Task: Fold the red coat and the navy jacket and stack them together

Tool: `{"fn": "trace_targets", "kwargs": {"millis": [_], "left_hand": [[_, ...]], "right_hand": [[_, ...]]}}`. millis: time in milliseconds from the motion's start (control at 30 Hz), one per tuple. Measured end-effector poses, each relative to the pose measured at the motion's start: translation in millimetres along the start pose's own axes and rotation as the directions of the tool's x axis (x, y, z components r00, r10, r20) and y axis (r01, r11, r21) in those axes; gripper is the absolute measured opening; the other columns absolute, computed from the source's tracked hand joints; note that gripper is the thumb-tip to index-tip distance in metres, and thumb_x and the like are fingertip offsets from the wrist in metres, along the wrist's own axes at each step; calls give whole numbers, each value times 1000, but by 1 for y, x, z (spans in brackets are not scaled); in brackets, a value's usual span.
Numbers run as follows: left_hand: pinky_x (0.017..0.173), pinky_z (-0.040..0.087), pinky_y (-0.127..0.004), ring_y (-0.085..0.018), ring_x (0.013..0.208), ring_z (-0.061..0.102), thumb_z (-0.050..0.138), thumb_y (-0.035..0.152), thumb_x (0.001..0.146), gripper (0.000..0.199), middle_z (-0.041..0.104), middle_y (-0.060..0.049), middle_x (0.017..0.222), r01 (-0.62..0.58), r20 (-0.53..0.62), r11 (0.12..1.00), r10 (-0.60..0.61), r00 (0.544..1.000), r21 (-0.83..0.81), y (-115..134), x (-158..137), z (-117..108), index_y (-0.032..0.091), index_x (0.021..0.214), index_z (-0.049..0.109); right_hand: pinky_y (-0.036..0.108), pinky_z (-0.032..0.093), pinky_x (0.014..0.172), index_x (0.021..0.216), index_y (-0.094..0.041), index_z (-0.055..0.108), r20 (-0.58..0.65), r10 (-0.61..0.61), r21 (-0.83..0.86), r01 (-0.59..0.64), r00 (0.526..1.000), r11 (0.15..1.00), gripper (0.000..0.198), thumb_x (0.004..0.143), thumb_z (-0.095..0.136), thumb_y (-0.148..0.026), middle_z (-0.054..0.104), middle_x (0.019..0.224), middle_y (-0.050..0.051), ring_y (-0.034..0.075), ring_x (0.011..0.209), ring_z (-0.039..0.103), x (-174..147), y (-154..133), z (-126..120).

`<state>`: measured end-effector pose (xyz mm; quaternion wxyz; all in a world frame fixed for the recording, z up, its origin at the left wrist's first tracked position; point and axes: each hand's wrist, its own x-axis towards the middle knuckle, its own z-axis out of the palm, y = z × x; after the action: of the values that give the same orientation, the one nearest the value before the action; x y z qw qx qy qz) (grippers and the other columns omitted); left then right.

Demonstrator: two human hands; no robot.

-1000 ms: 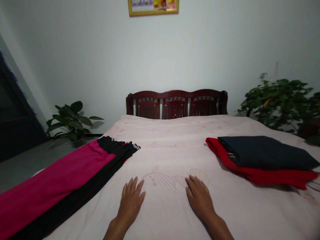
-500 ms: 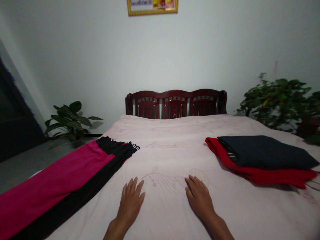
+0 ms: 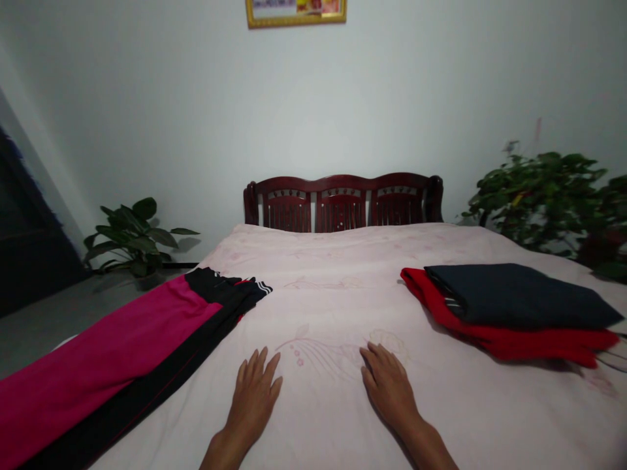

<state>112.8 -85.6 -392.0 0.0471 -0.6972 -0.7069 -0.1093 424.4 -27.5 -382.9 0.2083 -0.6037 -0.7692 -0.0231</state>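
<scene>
My left hand (image 3: 255, 388) rests palm down on the pale pink floral bedsheet (image 3: 318, 418), its fingers stretched and slightly spread. Across from it, my right hand (image 3: 389, 382) lies on the same sheet, fingers extended, holding nothing. Left of my left hand, bright pink and black garments (image 3: 132, 333) lie lengthwise along the bed's edge, with white-striped cuffs at their far end. Beyond my right hand is a stack: a folded dark navy garment (image 3: 519, 297) on top of a folded red garment (image 3: 533, 344). Neither hand touches the clothes.
A dark red wooden headboard (image 3: 340, 202) stands at the bed's far end against the wall. One leafy potted plant (image 3: 137, 238) is on the floor at left, another plant (image 3: 543, 196) at right. A gold-framed picture (image 3: 296, 23) hangs above.
The view has shifted very slightly. Both hands stay flat on the sheet, and the clothes have not moved.
</scene>
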Motion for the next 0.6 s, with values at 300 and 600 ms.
{"fn": "trace_targets", "kwargs": {"millis": [300,600], "left_hand": [[119,23,-50,-27,146,29,39,35,98,49,39,-8,156,2,2,1000,-2,1000,28,2,0,-3,27,146,45],[118,25,-51,-28,146,30,40,33,98,49,38,-9,156,-6,-11,1000,6,1000,29,1,0,0,26,146,45]], "right_hand": [[48,31,115,130,-18,62,9,-18,-15,18,1000,1000,44,93,42,-28,54,143,10,28,135,45,0,0,-1],[47,31,115,129,-19,63,-25,-28,-5,27,999,1000,42,92,43,-28,56,141,11,28,135,46,-1,4,5]]}}
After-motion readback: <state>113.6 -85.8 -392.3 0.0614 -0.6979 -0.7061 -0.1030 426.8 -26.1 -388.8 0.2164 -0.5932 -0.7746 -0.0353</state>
